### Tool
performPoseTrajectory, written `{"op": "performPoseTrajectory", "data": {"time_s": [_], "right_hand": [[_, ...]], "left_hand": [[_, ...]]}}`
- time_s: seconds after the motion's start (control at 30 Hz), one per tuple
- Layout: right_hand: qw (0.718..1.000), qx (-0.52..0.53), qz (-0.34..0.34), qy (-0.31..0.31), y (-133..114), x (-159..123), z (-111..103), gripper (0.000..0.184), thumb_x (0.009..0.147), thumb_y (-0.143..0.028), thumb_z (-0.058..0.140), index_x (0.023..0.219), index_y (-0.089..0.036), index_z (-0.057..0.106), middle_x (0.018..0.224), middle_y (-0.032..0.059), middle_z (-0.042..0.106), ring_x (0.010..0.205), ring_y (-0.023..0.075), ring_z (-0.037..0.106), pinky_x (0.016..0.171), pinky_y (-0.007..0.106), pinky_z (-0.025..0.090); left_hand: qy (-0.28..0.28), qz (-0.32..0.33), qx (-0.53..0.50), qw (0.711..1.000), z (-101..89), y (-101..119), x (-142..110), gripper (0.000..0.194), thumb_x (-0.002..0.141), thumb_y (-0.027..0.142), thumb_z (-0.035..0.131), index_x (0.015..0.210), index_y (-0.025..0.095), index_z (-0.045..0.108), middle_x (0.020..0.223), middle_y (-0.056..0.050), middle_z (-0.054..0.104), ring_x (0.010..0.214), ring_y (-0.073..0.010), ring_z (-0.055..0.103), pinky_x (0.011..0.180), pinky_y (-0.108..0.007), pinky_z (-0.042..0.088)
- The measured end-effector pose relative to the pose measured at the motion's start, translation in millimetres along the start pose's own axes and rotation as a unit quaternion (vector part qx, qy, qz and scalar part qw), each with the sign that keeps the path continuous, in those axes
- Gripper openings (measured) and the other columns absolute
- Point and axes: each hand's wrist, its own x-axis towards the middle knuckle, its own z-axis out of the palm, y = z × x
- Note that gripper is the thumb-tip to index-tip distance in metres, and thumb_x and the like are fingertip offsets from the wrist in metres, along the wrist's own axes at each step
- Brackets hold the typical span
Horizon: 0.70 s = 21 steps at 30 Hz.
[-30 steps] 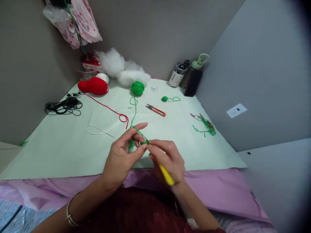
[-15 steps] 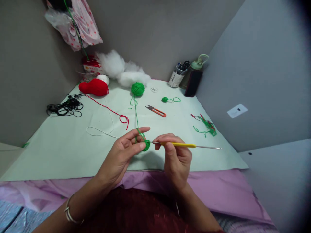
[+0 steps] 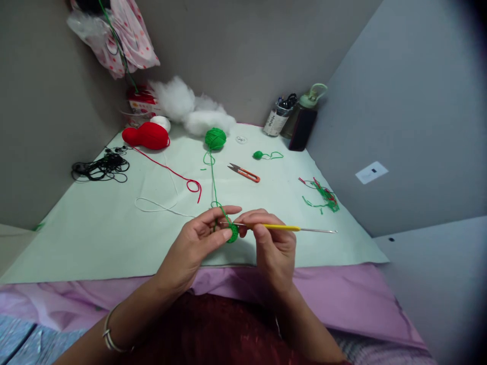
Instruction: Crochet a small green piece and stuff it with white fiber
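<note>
— At the near middle of the worktop (image 3: 114,243), what to look at first?

— Just above it, a small round green crochet piece (image 3: 233,233), pinched along its left side between the thumb and bent fingers of the left hand (image 3: 198,243).

— And the index finger (image 3: 232,209) of that hand?

— Stretched out to the right, with a green strand (image 3: 214,185) laid over it, leading back to the green yarn ball (image 3: 215,138) at the far middle.

— On the right side, then?

— Close beside, the right hand (image 3: 276,243), fingers pinching a yellow-handled crochet hook (image 3: 281,227) much like a pen. One metal end pointing right, the other reaching left to the far edge of the piece.

— Through a stitch or merely across?

— Too small to tell.

— Farther off?

— Right of the strand, orange-handled snips (image 3: 244,173), blades to the left. Beyond those, a tiny green ball (image 3: 257,155) with a looped tail; well to the right, a tangle of yarn scraps (image 3: 327,198), red and green.

— And to the left?

— On the far side, a red stuffed shape (image 3: 146,136) trailing a red strand (image 3: 167,166). A little nearer, tangled black cords (image 3: 102,166). Behind the yarn ball, white fluff (image 3: 178,99).
</note>
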Motion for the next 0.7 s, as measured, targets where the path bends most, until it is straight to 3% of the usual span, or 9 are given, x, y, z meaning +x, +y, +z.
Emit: {"op": "performPoseTrajectory", "data": {"time_s": [0.17, 0.27, 0.37, 0.53, 0.7], "right_hand": [[1.000, 0.015, 0.004, 0.007, 0.1, -2.8, 1.0, 0.017, 0.103, -0.025, 0.064, 0.103, -0.026, 0.081, 0.093, 0.0026, 0.075, 0.074, 0.0134, 0.068, 0.070, 0.030, 0.057], [0.995, 0.082, 0.046, 0.026, -1.0, 0.9, -2.5, 0.017, 0.103, -0.030, 0.065, 0.099, -0.025, 0.081, 0.089, 0.0014, 0.074, 0.070, 0.0118, 0.068, 0.067, 0.028, 0.058], [0.985, 0.132, 0.095, 0.050, -2.2, 6.4, -6.4, 0.018, 0.100, -0.034, 0.070, 0.091, -0.023, 0.081, 0.082, 0.0006, 0.073, 0.064, 0.0100, 0.066, 0.063, 0.024, 0.056], [0.974, 0.172, 0.149, 0.023, -1.8, 7.6, -5.1, 0.016, 0.095, -0.038, 0.075, 0.090, -0.024, 0.081, 0.077, 0.0001, 0.071, 0.062, 0.0112, 0.063, 0.060, 0.024, 0.053], [0.993, 0.074, 0.089, 0.003, 2.1, 1.2, -1.4, 0.018, 0.102, -0.033, 0.067, 0.101, -0.027, 0.083, 0.099, 0.0034, 0.076, 0.076, 0.0124, 0.067, 0.067, 0.027, 0.051]], "left_hand": [[0.018, -0.013, -0.032, 0.999, 0.9, 1.7, 2.7, 0.046, 0.082, 0.030, 0.089, 0.126, 0.031, 0.079, 0.094, -0.001, 0.071, 0.090, -0.0159, 0.061, 0.089, -0.029, 0.045], [-0.022, -0.066, -0.082, 0.994, -2.6, 4.1, 4.5, 0.056, 0.080, 0.029, 0.090, 0.133, 0.025, 0.076, 0.093, -0.003, 0.071, 0.092, -0.0190, 0.063, 0.094, -0.034, 0.045], [-0.053, -0.101, -0.121, 0.986, -5.8, 4.0, 5.3, 0.051, 0.077, 0.029, 0.090, 0.126, 0.021, 0.079, 0.093, -0.004, 0.070, 0.093, -0.0205, 0.064, 0.097, -0.036, 0.045], [-0.005, -0.048, -0.085, 0.995, -1.7, -0.5, 4.8, 0.044, 0.075, 0.027, 0.092, 0.119, 0.027, 0.083, 0.090, -0.001, 0.067, 0.090, -0.0172, 0.062, 0.093, -0.032, 0.045], [0.013, 0.002, -0.002, 1.000, 2.1, -4.3, 1.2, 0.046, 0.083, 0.030, 0.089, 0.127, 0.036, 0.079, 0.093, 0.000, 0.067, 0.096, -0.0180, 0.062, 0.096, -0.033, 0.044]]}}
